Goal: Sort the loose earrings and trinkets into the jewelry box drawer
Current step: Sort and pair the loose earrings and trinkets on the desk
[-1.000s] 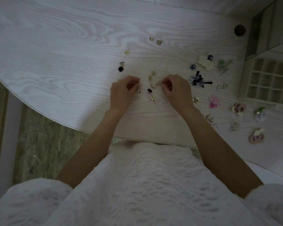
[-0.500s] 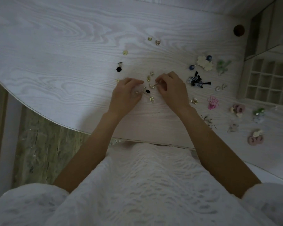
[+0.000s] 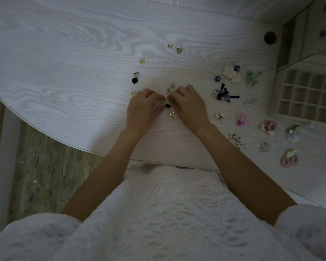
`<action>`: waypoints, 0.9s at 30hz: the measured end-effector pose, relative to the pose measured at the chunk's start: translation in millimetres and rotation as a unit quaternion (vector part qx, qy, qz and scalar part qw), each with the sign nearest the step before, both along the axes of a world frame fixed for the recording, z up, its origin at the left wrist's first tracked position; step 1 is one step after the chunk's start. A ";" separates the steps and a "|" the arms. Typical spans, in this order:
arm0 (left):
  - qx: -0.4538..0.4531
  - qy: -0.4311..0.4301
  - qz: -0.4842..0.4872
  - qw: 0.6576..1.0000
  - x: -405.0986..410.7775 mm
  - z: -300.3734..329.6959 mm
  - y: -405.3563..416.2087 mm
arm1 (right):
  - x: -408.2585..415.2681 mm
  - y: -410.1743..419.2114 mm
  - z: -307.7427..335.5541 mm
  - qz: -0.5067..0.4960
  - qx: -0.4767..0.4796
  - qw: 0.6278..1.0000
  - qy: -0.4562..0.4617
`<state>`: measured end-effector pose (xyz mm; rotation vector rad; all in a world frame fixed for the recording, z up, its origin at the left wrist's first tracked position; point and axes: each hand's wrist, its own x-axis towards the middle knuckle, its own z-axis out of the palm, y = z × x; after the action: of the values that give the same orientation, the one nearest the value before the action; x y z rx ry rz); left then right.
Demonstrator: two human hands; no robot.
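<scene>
On the pale wooden table, a black bead earring lies left of the hands. The left hand curls its fingers inward toward a small gold ring, and the right hand meets it there, fingertips pinched close; whether either truly holds the ring I cannot tell. A black stud sits just beneath their fingertips. Farther right lie a black-and-blue bow piece, a pink flower trinket and pink hoops. The jewelry box drawer, divided into small compartments, stands at the far right edge.
</scene>
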<state>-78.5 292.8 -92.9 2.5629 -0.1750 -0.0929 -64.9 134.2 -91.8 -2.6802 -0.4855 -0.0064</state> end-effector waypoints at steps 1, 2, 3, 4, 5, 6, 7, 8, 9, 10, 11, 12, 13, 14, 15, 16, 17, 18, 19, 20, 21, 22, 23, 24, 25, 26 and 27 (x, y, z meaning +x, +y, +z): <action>-0.004 -0.007 0.013 1.000 -0.3 0.6 1.1 | -1.4 0.1 0.9 -0.006 0.003 1.000 -0.001; -0.007 -0.017 0.030 0.999 -0.6 2.6 2.5 | -4.4 -0.9 2.8 -0.014 0.007 1.000 -0.001; -0.009 -0.033 0.045 0.998 -1.8 5.6 2.0 | -9.7 -4.5 5.9 -0.026 0.013 1.000 -0.002; -0.009 -0.053 0.051 0.997 -3.6 9.6 1.4 | -16.2 -9.3 8.9 -0.041 0.024 0.999 0.000; -0.007 -0.076 0.043 0.996 -6.7 13.9 -1.4 | -25.0 -16.6 12.5 -0.062 0.039 0.997 0.005; -0.004 -0.096 0.024 0.995 -10.7 17.9 -5.3 | -35.5 -25.3 16.1 -0.086 0.057 0.994 0.017; -0.002 -0.108 -0.003 0.994 -15.6 20.4 -10.2 | -46.9 -35.0 19.1 -0.112 0.073 0.991 0.030; -0.003 -0.113 -0.031 0.993 -21.2 21.7 -17.4 | -59.3 -46.4 21.1 -0.139 0.083 0.986 0.041; -0.005 -0.115 -0.057 0.992 -26.9 21.5 -24.7 | -70.8 -57.4 22.0 -0.165 0.086 0.981 0.053; -0.008 -0.115 -0.081 0.990 -32.8 19.8 -33.9 | -81.9 -68.9 21.8 -0.189 0.085 0.976 0.062; -0.010 -0.114 -0.104 0.988 -38.1 17.0 -42.7 | -90.3 -78.8 20.9 -0.209 0.080 0.972 0.070; -0.008 -0.109 -0.126 0.986 -43.0 14.3 -52.9 | -98.3 -88.6 19.7 -0.226 0.072 0.969 0.075; -0.003 -0.099 -0.143 0.985 -46.9 10.6 -61.7 | -103.4 -95.9 18.8 -0.239 0.062 0.966 0.077; 0.004 -0.087 -0.154 0.984 -50.0 7.1 -70.2 | -107.6 -101.6 18.4 -0.250 0.052 0.964 0.077; 0.011 -0.074 -0.162 0.984 -52.2 3.6 -77.8 | -110.1 -105.6 18.3 -0.257 0.044 0.963 0.074; 0.017 -0.062 -0.166 0.984 -54.1 0.9 -85.5 | -112.1 -109.3 17.8 -0.260 0.036 0.963 0.066; 0.022 -0.050 -0.165 0.985 -55.3 -1.2 -92.0 | -112.6 -111.7 16.7 -0.257 0.025 0.964 0.056; 0.025 -0.039 -0.159 0.986 -56.2 -2.0 -96.8 | -112.3 -113.0 15.2 -0.250 0.010 0.967 0.048; 0.023 -0.030 -0.150 0.988 -56.3 -2.2 -99.5 | -110.1 -113.1 14.4 -0.238 -0.009 0.971 0.039; 0.014 -0.021 -0.143 0.989 -57.0 -2.0 -102.0 | -108.6 -113.6 13.9 -0.223 -0.027 0.974 0.026; -0.001 -0.007 -0.136 0.991 -57.3 -1.3 -102.3 | -105.9 -112.6 13.9 -0.204 -0.042 0.978 0.007; -0.023 0.012 -0.128 0.991 -58.1 0.3 -103.0 | -104.6 -112.6 14.7 -0.188 -0.052 0.981 -0.016; -0.046 0.030 -0.119 0.991 -59.2 1.2 -102.8 | -104.1 -112.7 15.7 -0.177 -0.055 0.982 -0.036; -0.066 0.044 -0.108 0.991 -60.6 2.2 -102.7 | -104.6 -113.5 16.9 -0.175 -0.055 0.982 -0.048; -0.079 0.052 -0.096 0.991 -61.8 3.1 -103.1 | -105.2 -114.5 17.8 -0.181 -0.055 0.981 -0.049; -0.086 0.056 -0.083 0.991 -62.9 3.9 -103.6 | -106.5 -115.3 17.6 -0.190 -0.056 0.979 -0.045; -0.091 0.060 -0.070 0.992 -63.8 4.4 -104.6 | -107.6 -116.1 16.4 -0.194 -0.057 0.978 -0.039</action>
<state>-142.3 188.3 -88.5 2.3531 -0.3023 -0.2713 -172.5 18.2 -75.4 -2.8523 0.0242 -0.2023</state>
